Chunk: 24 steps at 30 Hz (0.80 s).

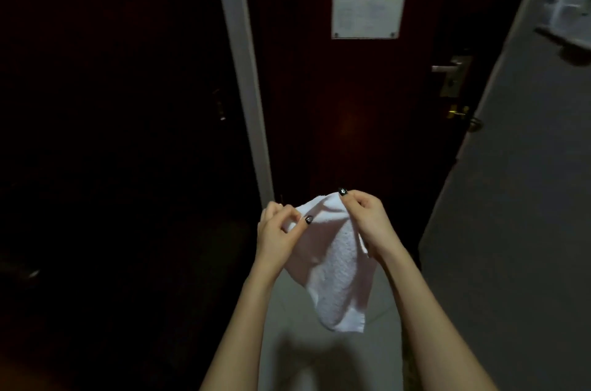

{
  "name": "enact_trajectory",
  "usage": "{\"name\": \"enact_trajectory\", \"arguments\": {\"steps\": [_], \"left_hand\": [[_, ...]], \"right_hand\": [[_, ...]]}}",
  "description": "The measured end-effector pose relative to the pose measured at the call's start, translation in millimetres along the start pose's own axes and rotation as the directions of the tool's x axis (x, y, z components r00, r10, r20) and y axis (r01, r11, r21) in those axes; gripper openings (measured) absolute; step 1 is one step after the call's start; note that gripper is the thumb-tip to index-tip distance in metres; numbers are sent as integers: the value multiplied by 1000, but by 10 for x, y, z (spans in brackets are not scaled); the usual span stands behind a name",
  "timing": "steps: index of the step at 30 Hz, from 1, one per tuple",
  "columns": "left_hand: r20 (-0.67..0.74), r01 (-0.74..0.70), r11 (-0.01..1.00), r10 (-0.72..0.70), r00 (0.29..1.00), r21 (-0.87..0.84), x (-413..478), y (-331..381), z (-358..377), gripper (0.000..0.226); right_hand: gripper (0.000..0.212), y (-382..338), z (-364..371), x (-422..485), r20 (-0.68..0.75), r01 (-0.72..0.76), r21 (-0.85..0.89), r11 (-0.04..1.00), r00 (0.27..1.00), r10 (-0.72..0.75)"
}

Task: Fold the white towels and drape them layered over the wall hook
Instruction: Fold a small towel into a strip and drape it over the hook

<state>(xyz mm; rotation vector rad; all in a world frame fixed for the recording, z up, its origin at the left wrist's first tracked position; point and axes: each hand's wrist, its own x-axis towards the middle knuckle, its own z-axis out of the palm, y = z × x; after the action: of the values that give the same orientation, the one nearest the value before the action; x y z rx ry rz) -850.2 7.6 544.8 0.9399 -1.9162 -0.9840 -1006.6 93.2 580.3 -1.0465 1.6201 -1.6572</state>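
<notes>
A small white towel hangs in front of me at mid-frame, folded lengthwise, with its lower end dangling free. My left hand pinches its upper left corner between thumb and fingers. My right hand pinches the upper right edge, close beside the left hand. Both hands hold the towel up above the pale floor. No wall hook shows in this dim view.
A dark red door with a white notice plate and a metal lever handle stands straight ahead. A grey door frame runs down on the left. A grey wall with a fixture stands at right. The left side is dark.
</notes>
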Motion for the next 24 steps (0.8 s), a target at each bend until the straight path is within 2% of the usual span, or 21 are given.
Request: {"name": "enact_trajectory", "arguments": {"steps": [3, 6, 10, 12, 14, 17, 20, 22, 24], "left_hand": [[-78, 17, 999, -21, 997, -46, -138, 41, -288, 23], [-199, 59, 998, -62, 978, -23, -349, 55, -560, 17], [-389, 146, 989, -128, 912, 16, -710, 61, -869, 14], [-450, 203, 977, -153, 880, 65, -916, 49, -1007, 17], [-494, 274, 960, -211, 843, 57, -1144, 7, -1142, 19], [-608, 356, 934, -306, 733, -41, -1469, -44, -1347, 20], [-710, 425, 903, -342, 615, -66, -1698, -72, -1507, 25], [-756, 459, 879, -387, 528, -129, -1839, -70, -1593, 26], [-776, 455, 868, -422, 469, -197, -1989, -49, -1681, 28]], "right_hand": [[31, -48, 84, 72, 158, 0, 1, 1000, 987, 0], [19, -17, 193, 85, 328, -15, -19, 1000, 944, 21], [16, 84, 455, 29, 558, 101, -254, 962, 828, 60], [17, 156, 636, -22, 614, 171, -346, 922, 785, 85], [18, 212, 809, -99, 626, 206, -380, 902, 775, 87], [22, 259, 1052, -239, 633, 265, -374, 889, 773, 35], [17, 283, 1318, -410, 651, 295, -314, 902, 759, -22], [16, 260, 1533, -547, 695, 326, -265, 907, 717, -54], [18, 208, 1745, -718, 731, 336, -209, 918, 678, -82]]}}
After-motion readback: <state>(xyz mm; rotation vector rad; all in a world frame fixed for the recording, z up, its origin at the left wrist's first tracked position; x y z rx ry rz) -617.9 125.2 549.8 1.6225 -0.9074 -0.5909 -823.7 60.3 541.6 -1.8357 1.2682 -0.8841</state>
